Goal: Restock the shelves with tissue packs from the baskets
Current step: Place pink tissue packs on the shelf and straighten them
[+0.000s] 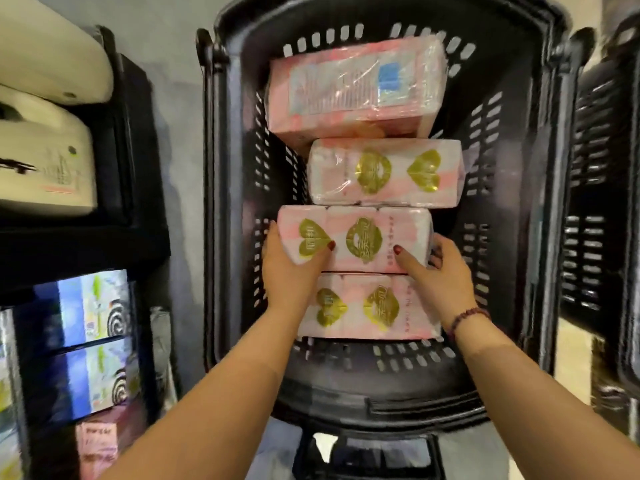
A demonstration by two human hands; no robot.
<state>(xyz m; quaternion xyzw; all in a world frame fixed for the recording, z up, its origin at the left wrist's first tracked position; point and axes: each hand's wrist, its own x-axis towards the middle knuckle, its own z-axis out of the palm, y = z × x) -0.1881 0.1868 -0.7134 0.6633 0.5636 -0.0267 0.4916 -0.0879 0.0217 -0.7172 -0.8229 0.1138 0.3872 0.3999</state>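
Note:
A black slotted basket (381, 386) holds several pink-and-white tissue packs with gold heart labels. My left hand (291, 268) grips the left end of the third pack from the back (360, 237), thumb across its top. My right hand (440, 271) grips the same pack's right end, thumb on top and fingers round the side. Another gold-labelled pack (370, 306) lies just in front of it, partly under my wrists. Behind it sits a similar pack (384, 173), and a pack with a printed label (353, 88) leans at the back.
A black shelf unit (138, 220) stands at the left. It holds cream-coloured packs (45, 154) on top, blue-and-white packs (93, 306) below and a pink pack (97, 441) at the bottom. A second black basket (602, 202) stands at the right.

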